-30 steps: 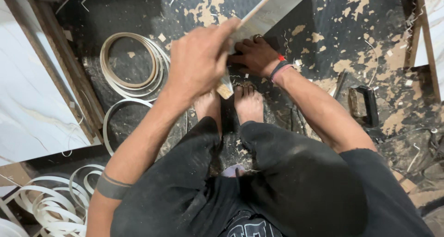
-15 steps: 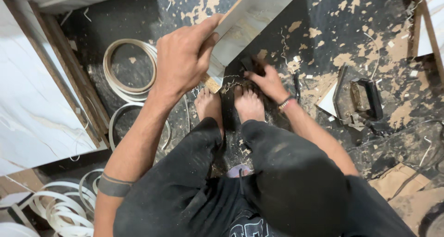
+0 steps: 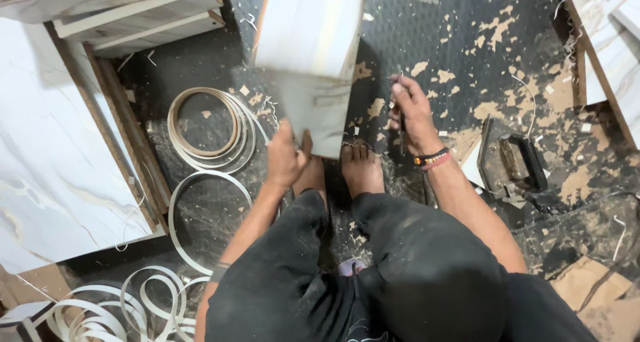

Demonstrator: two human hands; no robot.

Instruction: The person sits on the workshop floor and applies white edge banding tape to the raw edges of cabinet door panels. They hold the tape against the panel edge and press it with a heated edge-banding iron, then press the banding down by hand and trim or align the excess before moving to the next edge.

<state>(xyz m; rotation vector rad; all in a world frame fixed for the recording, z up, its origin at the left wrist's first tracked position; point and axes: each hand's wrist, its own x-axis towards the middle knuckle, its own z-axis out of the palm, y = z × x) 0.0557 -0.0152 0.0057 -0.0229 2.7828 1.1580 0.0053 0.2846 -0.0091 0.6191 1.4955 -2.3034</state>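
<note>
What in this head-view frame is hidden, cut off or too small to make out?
- Tool in the right hand: too thin to identify; the grip covers most of it.
- Left hand fingertips: hidden behind the lower corner of the white panel.
- White panel: top cut off by the frame edge.
- Black object on the floor at right: too dark and dusty to identify.
- Toes: partly hidden under the panel.

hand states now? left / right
Left hand: closed on the lower edge of the white panel.
Right hand: closed on a thin tool.
</note>
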